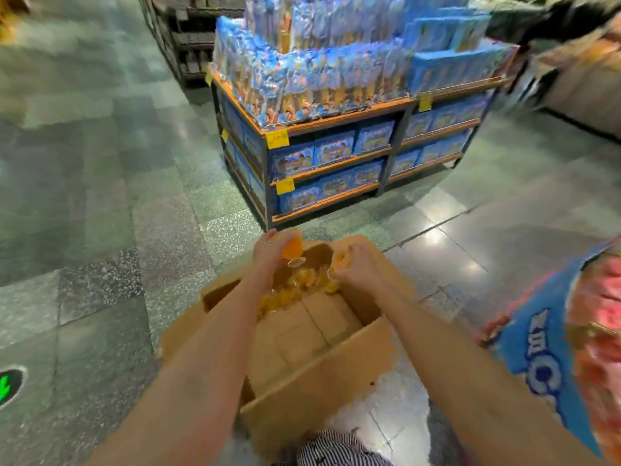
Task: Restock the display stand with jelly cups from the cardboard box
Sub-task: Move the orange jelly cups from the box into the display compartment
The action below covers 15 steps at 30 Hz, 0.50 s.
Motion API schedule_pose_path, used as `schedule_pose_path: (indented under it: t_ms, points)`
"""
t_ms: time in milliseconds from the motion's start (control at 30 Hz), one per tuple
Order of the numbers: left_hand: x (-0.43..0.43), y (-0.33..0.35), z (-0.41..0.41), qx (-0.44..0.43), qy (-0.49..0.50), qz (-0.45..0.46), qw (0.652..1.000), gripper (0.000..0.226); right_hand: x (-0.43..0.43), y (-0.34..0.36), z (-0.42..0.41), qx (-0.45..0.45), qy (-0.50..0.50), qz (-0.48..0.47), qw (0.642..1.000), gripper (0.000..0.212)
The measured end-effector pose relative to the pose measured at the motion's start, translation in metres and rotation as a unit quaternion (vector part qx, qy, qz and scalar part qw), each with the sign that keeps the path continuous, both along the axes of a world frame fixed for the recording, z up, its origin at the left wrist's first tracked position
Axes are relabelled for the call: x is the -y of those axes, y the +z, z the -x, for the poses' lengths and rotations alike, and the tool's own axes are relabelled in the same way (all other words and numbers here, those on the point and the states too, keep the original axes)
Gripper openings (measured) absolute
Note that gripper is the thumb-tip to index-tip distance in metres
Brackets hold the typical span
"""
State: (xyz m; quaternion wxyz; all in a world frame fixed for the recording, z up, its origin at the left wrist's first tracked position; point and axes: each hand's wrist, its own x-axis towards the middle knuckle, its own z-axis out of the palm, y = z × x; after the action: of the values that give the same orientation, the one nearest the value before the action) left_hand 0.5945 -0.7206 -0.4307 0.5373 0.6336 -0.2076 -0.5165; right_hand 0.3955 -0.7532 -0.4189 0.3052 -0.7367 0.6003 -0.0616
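Note:
An open cardboard box sits on the floor right in front of me. Orange jelly cups lie heaped at its far end; the near part of its bottom is bare cardboard. My left hand grips an orange jelly cup above the far edge of the box. My right hand holds several orange jelly cups just above the heap. The view is blurred.
A display stand with orange shelf edges, blue packets and blue boxes stands ahead on the tiled floor. A blue and red display is close on my right. Dark shelving stands at the back left. Floor stretches open on the left.

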Motion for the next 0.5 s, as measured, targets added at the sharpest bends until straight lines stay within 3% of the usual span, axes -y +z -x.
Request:
schedule_pose_path:
  t_ms: [167, 367, 500]
  points:
    - [0.019, 0.023, 0.078, 0.037, -0.127, 0.028, 0.991, 0.128, -0.032, 0.020, 0.100, 0.007, -0.130, 0.006, 0.992, 0.069]
    - [0.004, 0.049, 0.221, 0.036, -0.295, 0.035, 0.954, 0.066, -0.077, 0.043, 0.244, -0.037, -0.210, 0.039, 0.976, 0.069]
    - [-0.028, 0.062, 0.335, 0.030, -0.367, 0.044, 0.929, 0.077, -0.138, 0.031, 0.359, -0.003, -0.302, 0.040, 0.952, 0.061]
